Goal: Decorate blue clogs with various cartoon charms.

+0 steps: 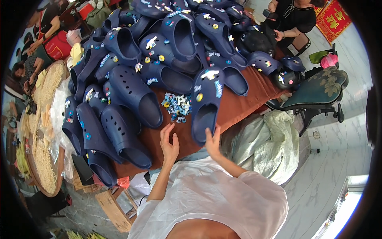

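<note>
A navy blue foam clog [206, 95] points away from me at the table's near edge. White, yellow and blue charms sit on its toe. My right hand [213, 143] pinches the heel rim of this clog, with one fingertip inside the opening. To the left, my left hand [170, 145] is raised over the edge, its fingers apart and nothing in them. Just beyond it lies a small pile of colourful shoe charms [178, 106] on the brown cloth. Close by on the left are plain navy clogs [133, 93] without charms on their toes.
A large heap of navy clogs [159, 44], many with charms, covers the brown-clothed table [238, 109]. A green cushioned chair [316, 89] and a pale sack [270, 139] are at the right. A round tray [43, 175] of pale kernels stands left. Other people are at the far side.
</note>
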Action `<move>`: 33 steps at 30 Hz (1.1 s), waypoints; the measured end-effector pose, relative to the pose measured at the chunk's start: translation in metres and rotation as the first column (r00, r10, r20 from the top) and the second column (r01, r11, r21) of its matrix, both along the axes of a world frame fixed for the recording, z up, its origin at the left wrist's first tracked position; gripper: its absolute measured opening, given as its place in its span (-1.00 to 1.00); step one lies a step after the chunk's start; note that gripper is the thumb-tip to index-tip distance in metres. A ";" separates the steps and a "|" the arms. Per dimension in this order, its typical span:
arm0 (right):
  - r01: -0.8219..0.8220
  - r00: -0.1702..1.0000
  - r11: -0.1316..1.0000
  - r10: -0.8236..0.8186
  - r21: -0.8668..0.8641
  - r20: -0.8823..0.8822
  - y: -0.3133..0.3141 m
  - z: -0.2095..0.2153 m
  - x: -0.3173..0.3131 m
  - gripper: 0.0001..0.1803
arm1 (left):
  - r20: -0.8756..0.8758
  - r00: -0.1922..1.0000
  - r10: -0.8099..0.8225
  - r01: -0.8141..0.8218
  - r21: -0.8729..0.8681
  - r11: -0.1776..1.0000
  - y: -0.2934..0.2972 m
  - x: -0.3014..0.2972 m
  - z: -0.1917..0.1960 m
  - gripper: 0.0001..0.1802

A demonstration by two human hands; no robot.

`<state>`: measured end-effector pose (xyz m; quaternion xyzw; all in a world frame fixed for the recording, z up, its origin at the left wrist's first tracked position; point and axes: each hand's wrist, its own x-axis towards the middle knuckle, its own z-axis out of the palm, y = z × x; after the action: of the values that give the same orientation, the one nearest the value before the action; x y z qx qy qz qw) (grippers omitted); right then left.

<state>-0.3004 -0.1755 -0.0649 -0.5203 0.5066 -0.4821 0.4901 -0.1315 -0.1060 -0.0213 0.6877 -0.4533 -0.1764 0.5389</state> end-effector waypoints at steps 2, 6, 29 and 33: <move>-0.009 1.000 1.000 0.009 -0.026 0.004 0.017 0.001 0.002 -0.53 | -0.031 0.999 -0.027 0.026 -0.044 0.999 -0.009 -0.001 0.003 -0.55; -0.133 0.991 0.990 0.132 0.036 0.026 0.035 -0.017 0.006 -0.51 | -0.137 0.988 -0.077 0.060 -0.120 0.991 -0.021 -0.009 0.014 -0.42; -0.384 0.824 0.914 0.276 -0.129 -0.495 0.011 0.012 -0.006 -0.41 | 0.200 0.980 0.016 -0.003 -0.063 0.998 -0.047 -0.023 0.007 -0.29; -0.423 0.829 0.902 0.348 -0.085 -0.437 0.005 0.018 -0.012 -0.36 | 0.179 0.984 0.016 -0.006 -0.054 0.999 -0.048 -0.025 0.002 -0.29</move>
<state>-0.3122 -0.1707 -0.0474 -0.7432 0.4375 -0.2955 0.4111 -0.1564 -0.1545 -0.0190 0.6885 -0.5007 -0.0987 0.5152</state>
